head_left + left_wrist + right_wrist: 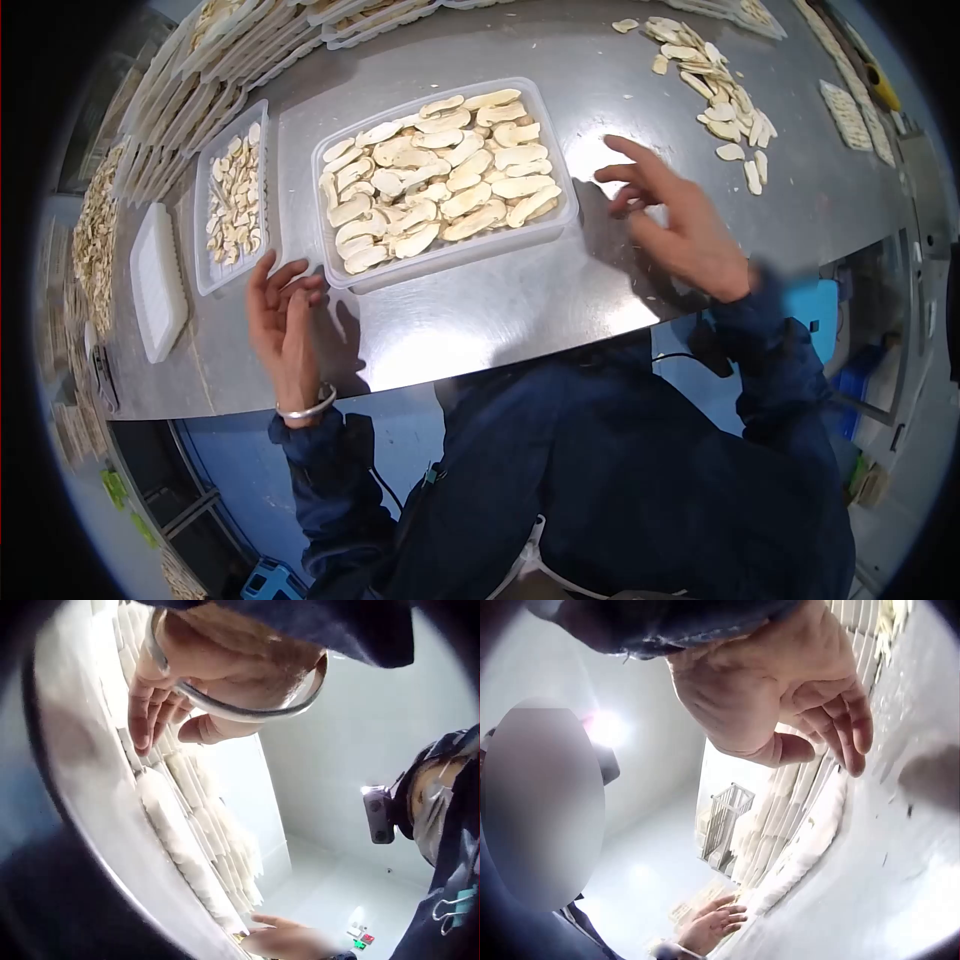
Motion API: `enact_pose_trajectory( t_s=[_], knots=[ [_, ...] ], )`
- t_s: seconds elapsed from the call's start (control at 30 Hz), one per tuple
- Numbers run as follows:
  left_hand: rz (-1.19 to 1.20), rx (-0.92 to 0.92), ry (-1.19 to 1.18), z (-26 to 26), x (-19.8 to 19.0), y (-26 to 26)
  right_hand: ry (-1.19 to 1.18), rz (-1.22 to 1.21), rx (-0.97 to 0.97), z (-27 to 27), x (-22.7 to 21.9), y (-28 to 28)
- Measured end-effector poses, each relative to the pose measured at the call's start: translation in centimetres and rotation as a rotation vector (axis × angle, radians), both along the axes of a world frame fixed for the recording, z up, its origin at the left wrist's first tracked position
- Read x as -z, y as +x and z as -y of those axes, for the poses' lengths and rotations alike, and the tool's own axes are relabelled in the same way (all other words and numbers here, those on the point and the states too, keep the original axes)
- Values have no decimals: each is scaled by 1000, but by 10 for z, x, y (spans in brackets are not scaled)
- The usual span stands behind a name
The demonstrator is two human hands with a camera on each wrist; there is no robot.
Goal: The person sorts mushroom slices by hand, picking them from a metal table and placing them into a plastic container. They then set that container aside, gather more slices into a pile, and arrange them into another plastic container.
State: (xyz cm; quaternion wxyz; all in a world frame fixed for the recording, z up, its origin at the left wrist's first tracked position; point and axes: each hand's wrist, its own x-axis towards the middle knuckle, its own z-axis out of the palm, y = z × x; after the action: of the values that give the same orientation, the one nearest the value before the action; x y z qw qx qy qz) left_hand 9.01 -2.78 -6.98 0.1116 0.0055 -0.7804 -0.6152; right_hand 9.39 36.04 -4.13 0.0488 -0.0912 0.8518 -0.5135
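A: Live from a grey metal desk (430,340), shining under bright light, with stacked trays (185,110) of pale pieces along the far left.

B: And straight to the clear tray (450,256)! Sitting near the front edge of the desk, between both hands, set slightly askew.

A: Packed with mushroom-like slices (430,180), cream and pale tan, long, flat and round-ended, overlapping in rough rows. Smooth see-through plastic, too, with rounded corners and a wide rim.

B: Over to the left hand (285,325): hovering just off the near left corner, fingers loosely bent, thumb apart from the fingertips. Wearing a shiny metal bangle (308,410) below a dark blue sleeve (335,490).

A: Now the right hand (680,225): poised beyond the right side, clear of the rim, fingers relaxed and reaching towards the tray, thumb apart.

B: Further left, spotting a narrow tray (235,279) of smaller pieces, then a white ridged tray (158,285). Far right, catching a loose pile (720,95) of similar slices, scattered straight on the metal.
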Motion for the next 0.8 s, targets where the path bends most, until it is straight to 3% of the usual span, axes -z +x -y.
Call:
enact_pose_trajectory(
  t_s=[0.13, 0.23, 0.3, 0.37, 0.53, 0.63, 0.73, 0.8],
  knots=[
    [143, 144, -34, -15, -35, 26, 187, -206, 207, -64, -15, 5],
    [282, 527, 100, -57, -71, 36, 413, -261, 368, -130, -20, -1],
    [288, 674, 114, -90, -83, 31, 523, -251, 430, -160, -23, -6],
    [227, 833, 20, -121, -83, 13, 577, -218, 457, -180, -25, -12],
    [329, 1055, 123, -209, -71, -20, 725, -37, 442, -239, -8, -54],
    [409, 1087, 248, -248, -42, -23, 744, 59, 441, -271, 16, -78],
    [342, 1016, 164, -263, -14, -26, 809, 128, 458, -256, 15, -88],
    [219, 948, 114, -264, -6, -27, 585, 156, 387, -241, 14, -89]
  ],
)
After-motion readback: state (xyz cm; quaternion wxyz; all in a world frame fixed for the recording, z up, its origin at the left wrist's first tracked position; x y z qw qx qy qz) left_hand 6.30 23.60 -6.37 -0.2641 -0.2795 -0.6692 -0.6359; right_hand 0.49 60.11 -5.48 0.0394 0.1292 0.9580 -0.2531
